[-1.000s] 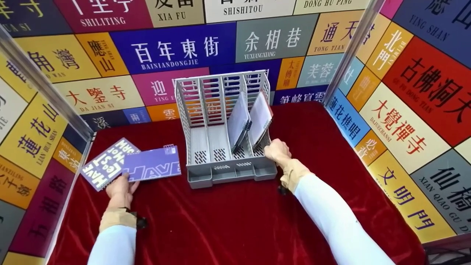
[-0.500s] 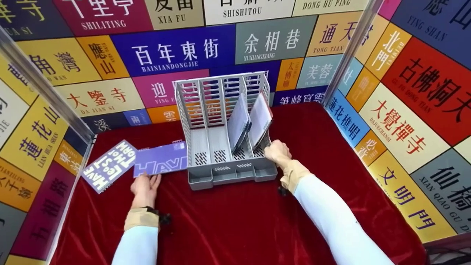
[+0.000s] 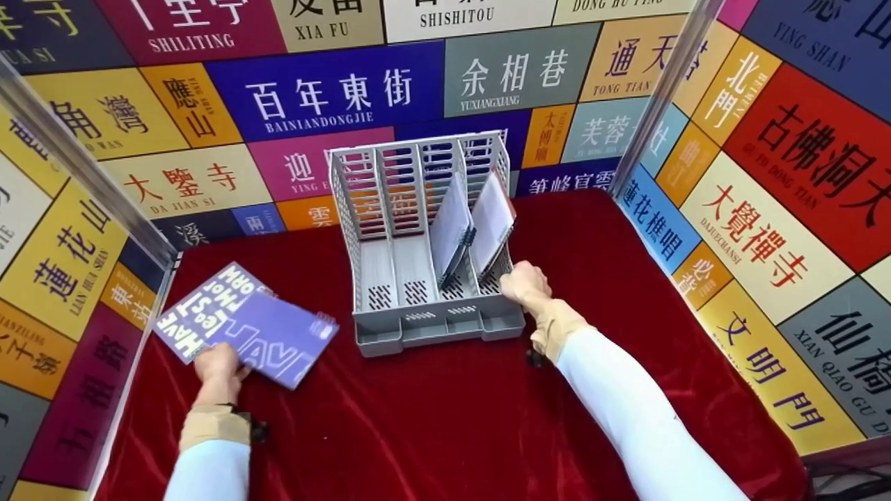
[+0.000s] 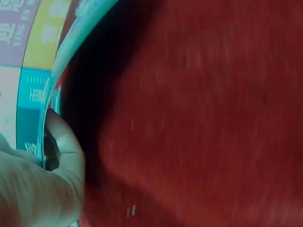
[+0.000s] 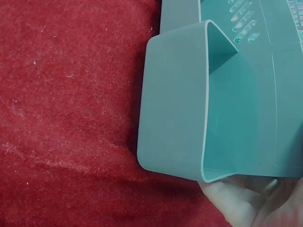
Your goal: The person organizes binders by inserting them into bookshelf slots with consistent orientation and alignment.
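Note:
My left hand pinches the lower left part of a purple spiral notebook with outlined letters. The notebook is tilted and overlaps a second notebook with bold white lettering. In the left wrist view, my left hand has the notebook edge between thumb and fingers, over red cloth. My right hand grips the front right corner of a grey file organizer. From the right wrist, the fingers of my right hand show against the side of its front bin; their tips are hidden.
Spiral notebooks stand in the organizer's third slot, and another notebook leans in the rightmost slot. The two left slots show bare floor. Red velvet cloth covers the table. Printed panels wall in the back and sides.
My left hand first carried the purple notebook right, up to the organizer's left side, then back left, where it is now turned with its right end lower. My right hand stays at the corner.

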Action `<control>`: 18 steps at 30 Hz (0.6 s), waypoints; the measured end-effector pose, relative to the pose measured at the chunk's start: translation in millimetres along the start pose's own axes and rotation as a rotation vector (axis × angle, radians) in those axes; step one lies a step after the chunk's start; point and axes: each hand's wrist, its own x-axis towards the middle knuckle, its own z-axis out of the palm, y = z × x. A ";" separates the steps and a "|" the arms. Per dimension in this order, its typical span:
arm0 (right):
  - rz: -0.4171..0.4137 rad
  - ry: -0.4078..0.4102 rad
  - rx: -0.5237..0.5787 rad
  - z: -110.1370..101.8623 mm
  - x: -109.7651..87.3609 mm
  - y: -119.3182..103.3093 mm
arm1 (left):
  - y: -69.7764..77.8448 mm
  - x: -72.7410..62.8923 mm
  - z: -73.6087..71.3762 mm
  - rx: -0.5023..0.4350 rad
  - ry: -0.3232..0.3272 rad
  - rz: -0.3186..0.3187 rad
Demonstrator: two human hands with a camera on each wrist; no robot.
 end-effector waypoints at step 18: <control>0.012 0.002 -0.001 1.8 4.3 -1.1 | 17.0 -3.8 20.0 1.121 0.084 0.383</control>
